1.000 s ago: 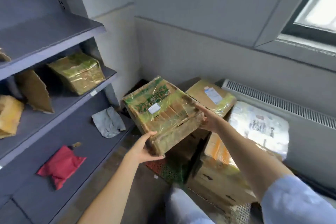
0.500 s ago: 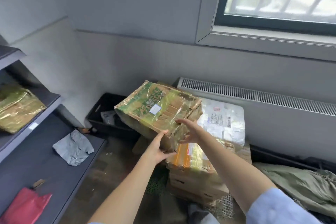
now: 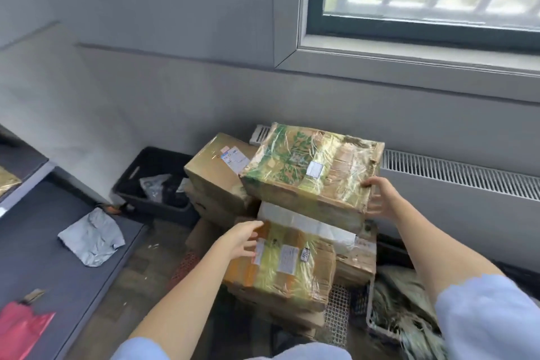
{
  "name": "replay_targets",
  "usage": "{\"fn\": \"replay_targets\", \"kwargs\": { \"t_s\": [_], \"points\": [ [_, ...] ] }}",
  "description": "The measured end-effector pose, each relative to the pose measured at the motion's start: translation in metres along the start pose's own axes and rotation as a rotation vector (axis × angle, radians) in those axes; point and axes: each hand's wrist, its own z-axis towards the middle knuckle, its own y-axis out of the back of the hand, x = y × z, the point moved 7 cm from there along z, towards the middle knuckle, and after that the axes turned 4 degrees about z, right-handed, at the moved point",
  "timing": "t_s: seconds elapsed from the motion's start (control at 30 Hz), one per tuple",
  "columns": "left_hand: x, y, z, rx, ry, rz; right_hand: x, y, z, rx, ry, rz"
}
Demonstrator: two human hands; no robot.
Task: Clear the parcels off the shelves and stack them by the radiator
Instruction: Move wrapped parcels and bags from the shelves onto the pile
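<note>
A green-printed box wrapped in clear film [image 3: 309,166] lies on top of the parcel stack in front of the radiator [image 3: 455,175]. It rests on a white parcel [image 3: 306,223], with a brown labelled box [image 3: 213,172] to its left. My right hand [image 3: 380,199] touches the box's right end with spread fingers. My left hand [image 3: 242,240] is off that box, relaxed, in front of an orange-taped box [image 3: 286,266] lower in the stack. On the grey shelf [image 3: 43,257] at left lie a grey mailer bag [image 3: 92,237] and a red bag [image 3: 20,333].
A black crate [image 3: 140,172] with bits of packaging stands on the floor against the wall, left of the stack. A gold-wrapped parcel [image 3: 7,184] shows at the left edge on a higher shelf. Green fabric [image 3: 403,307] and a wire basket [image 3: 339,310] lie at the stack's right foot.
The green-printed box went from my two hands onto the top of the stack by the radiator. My left hand has let go and dropped lower; my right hand has loosened at the box's end.
</note>
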Motion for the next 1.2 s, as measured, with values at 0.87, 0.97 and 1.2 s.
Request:
{"fn": "replay_targets", "kwargs": {
  "t_s": [0.87,0.97,1.2],
  "points": [
    [0.089,0.092,-0.015,-0.167,0.137,0.17,0.012,-0.073,0.056,-0.23,0.1,-0.512],
    [0.078,0.12,-0.012,-0.167,0.101,0.178,0.028,-0.172,0.029,0.007,0.211,-0.682],
    [0.051,0.275,-0.043,-0.322,-0.059,0.16,0.025,-0.433,-0.098,0.495,0.294,-0.91]
  ]
}}
